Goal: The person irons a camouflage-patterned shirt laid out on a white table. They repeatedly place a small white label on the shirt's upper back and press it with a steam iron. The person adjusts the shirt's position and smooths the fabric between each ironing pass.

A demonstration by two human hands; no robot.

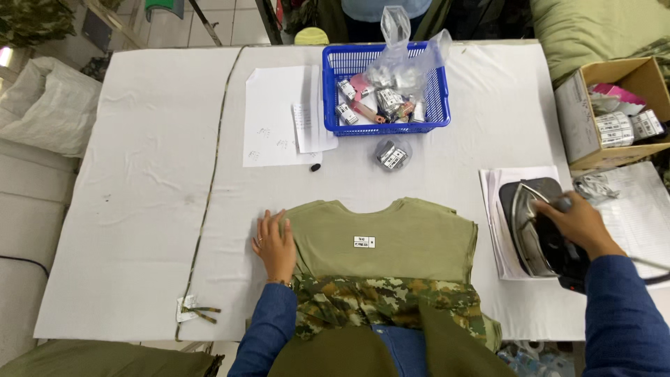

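Shirt [391, 237] beside left hand [275, 244]

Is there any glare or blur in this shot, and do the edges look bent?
Head view: even overhead light, soft shadows; glare on the iron under the right hand and on the plastic bag; table edges bow slightly; left hand sharp.

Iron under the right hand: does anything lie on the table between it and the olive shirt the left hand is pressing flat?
Nothing visible. Between the iron, gripped by the right hand, and the olive shirt under the left hand lies only bare white table cover.
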